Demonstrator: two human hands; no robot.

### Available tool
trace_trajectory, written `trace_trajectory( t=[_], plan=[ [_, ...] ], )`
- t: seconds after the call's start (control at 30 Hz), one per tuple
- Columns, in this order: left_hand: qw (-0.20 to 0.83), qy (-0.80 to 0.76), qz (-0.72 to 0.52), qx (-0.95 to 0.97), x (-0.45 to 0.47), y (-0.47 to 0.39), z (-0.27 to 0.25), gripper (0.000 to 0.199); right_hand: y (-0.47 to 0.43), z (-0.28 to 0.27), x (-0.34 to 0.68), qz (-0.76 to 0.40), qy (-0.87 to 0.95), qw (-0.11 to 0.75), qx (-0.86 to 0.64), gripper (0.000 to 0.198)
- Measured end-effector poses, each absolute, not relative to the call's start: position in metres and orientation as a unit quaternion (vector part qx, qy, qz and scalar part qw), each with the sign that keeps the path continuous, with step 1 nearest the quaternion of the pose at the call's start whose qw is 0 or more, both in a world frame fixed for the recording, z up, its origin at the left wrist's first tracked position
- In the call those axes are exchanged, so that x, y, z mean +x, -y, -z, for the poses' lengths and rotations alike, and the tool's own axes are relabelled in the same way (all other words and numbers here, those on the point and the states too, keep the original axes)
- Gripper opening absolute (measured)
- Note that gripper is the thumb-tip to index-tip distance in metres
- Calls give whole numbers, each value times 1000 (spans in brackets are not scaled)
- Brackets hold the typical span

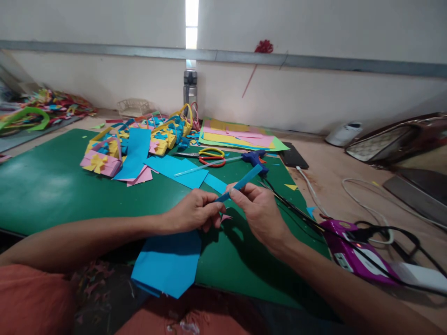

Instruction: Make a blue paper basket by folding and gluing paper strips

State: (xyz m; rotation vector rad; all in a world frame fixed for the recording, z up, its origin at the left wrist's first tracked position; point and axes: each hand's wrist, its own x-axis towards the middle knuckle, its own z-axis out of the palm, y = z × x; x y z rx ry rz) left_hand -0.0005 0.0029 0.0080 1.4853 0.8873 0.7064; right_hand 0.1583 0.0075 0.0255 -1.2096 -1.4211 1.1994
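Note:
Between my two hands a narrow blue paper strip [248, 177] slants up to the right above the green mat. My left hand [196, 210] pinches its lower end. Higher along the strip, the thumb and fingers of my right hand [260, 209] are closed on it. A folded blue paper piece [168, 263] lies below my left hand, hanging over the mat's near edge. Just beyond my hands are blue paper sheets [181, 171], scissors [209, 157] with yellow and red handles, and a blue glue gun [254, 160] with a clear glue stick in its back.
Small paper baskets [101, 160] crowd the back left of the green mat [52, 186]. Coloured paper sheets [240, 135] are stacked behind. To the right are a phone [293, 155], a purple power strip [349, 251], black cables and a bag [394, 144].

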Motion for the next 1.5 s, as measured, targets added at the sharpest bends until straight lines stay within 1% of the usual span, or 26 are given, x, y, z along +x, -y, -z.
trace_trajectory(
  t=[0.17, 0.3, 0.47, 0.63, 0.77, 0.9, 1.0, 1.1, 1.27, 1.5],
  plan=[
    [622, -379, -307, 613, -3, -5, -7, 24, -8, -26, 160, -504, 579, 448, -459, 36],
    [630, -371, -317, 604, -4, -7, -7, 24, -8, -26, 161, -464, 607, 451, -462, 34],
    [661, -348, -319, 584, -6, -9, -4, 26, -8, -29, 162, -420, 621, 447, -488, 24],
    [701, -306, -323, 558, -7, -10, -2, 24, -10, -31, 164, -419, 611, 472, -478, 28],
    [715, -293, -328, 544, -7, -10, -3, 26, -12, -29, 164, -390, 627, 487, -466, 31],
    [716, -291, -339, 537, -7, -11, -2, 28, -12, -28, 163, -421, 630, 457, -466, 19],
    [705, -289, -352, 543, -8, -12, 1, 28, -11, -27, 162, -459, 626, 430, -461, 22],
    [695, -295, -346, 557, -9, -11, 0, 27, -11, -27, 162, -473, 614, 436, -458, 27],
    [684, -308, -326, 575, -8, -7, -5, 25, -12, -25, 162, -492, 594, 448, -453, 24],
    [678, -316, -319, 582, -6, -7, -4, 25, -9, -29, 161, -457, 608, 455, -463, 22]
  ],
)
